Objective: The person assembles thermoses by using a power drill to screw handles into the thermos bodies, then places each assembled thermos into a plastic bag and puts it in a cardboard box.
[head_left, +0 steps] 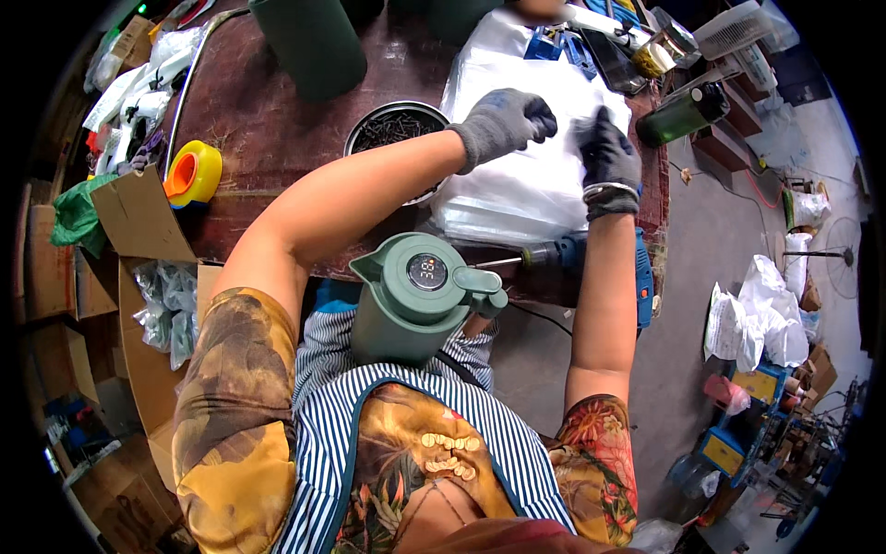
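Observation:
My left hand point(506, 126), in a grey glove, is above a stack of white, see-through plastic bags point(508, 198) on the table. Its fingers are curled closed; whatever they may pinch is too small to make out. Over the stack's right side is my right hand point(609, 159), gloved too, its fingers smeared by motion. A green insulated jug point(406, 319) with a spout, a handle and a round display on its lid sits upright at my lap. Between jug and table edge lies a blue power screwdriver point(558, 254), its bit pointing left.
Left of the bags stands a metal bowl of black screws point(397, 129). Dark green cylinders point(309, 46) stand at the back. A yellow tape roll point(196, 174) lies left, near an open cardboard box point(143, 217). A green bottle point(683, 114) is at the table's right edge.

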Tool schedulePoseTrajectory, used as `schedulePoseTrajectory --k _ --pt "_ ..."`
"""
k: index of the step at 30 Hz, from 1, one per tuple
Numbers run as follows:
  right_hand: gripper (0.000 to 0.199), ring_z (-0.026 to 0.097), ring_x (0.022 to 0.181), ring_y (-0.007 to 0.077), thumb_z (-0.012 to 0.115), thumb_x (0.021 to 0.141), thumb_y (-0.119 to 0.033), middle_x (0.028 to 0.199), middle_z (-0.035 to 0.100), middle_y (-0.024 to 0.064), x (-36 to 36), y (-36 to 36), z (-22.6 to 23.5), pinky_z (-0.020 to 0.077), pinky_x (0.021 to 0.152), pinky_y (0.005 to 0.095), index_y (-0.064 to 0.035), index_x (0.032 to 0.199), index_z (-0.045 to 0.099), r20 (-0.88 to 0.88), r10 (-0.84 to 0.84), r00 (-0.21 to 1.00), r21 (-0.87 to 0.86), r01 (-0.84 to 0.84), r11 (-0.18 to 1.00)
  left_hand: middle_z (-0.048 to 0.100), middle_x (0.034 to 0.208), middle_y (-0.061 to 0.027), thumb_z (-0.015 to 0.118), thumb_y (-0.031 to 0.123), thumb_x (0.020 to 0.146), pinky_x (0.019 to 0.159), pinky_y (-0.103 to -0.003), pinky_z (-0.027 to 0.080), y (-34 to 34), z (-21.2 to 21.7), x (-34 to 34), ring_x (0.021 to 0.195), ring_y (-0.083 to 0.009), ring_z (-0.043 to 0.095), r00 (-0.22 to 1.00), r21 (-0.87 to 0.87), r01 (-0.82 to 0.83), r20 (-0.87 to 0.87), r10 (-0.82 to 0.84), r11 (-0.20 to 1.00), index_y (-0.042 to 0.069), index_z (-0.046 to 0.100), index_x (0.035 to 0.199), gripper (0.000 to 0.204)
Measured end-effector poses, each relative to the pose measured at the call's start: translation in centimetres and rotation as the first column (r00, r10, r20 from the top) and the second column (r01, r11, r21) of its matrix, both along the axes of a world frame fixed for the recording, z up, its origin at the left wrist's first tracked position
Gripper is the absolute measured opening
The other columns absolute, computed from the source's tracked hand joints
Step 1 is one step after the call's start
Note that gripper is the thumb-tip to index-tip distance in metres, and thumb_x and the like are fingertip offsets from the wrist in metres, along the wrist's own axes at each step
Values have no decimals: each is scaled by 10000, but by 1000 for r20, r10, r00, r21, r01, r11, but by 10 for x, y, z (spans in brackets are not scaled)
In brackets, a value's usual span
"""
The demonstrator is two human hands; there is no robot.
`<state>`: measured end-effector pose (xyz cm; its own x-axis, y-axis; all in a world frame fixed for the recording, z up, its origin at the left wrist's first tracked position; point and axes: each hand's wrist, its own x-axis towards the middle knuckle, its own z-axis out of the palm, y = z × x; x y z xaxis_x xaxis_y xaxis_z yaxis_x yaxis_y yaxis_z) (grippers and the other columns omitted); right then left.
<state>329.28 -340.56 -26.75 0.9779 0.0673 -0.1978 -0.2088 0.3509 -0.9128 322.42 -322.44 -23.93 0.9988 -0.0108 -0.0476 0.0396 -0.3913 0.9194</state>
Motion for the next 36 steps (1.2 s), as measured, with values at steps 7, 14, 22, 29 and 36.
schedulePoseTrajectory --k 7,14,22,29,36 --pt "303 652 709 248 644 979 -287 879 690 139 -24 4 21 564 716 344 15 1013 639 -86 49 995 308 -20 951 717 1039 -23 709 353 908 701 -259 492 4 -4 -10 929 -117 674 981 -473 -71 -194 -25 878 69 620 1236 443" --pt "310 664 934 186 670 953 -188 1088 706 114 -23 -7 10 539 845 298 27 1176 659 13 254 967 93 -254 963 713 996 -34 690 265 916 727 -263 522 5 -5 -8 857 -103 652 991 -285 -33 -134 -6 958 36 677 1146 325" --pt "451 636 971 142 831 821 -152 1058 672 85 -46 -17 11 540 862 276 -6 1177 596 264 422 867 -406 -297 864 668 987 -68 627 131 968 749 -264 566 12 -12 -18 909 -124 669 746 504 208 472 -470 838 21 645 1118 187" --pt "127 639 754 137 676 900 -7 889 706 86 -14 -42 -26 513 721 241 45 1015 669 193 186 963 -226 -141 964 686 964 -69 715 113 899 743 -262 555 -4 -32 -7 858 -149 669 989 -277 150 28 -148 949 36 653 1072 199" --pt "281 639 1051 234 519 1025 -188 1182 656 101 -56 -83 -24 526 936 409 -21 1242 580 119 344 931 536 -352 767 593 758 -21 472 161 1023 477 -170 480 47 -64 -8 547 -117 562 925 -991 -125 -96 -367 -55 70 585 1030 145"
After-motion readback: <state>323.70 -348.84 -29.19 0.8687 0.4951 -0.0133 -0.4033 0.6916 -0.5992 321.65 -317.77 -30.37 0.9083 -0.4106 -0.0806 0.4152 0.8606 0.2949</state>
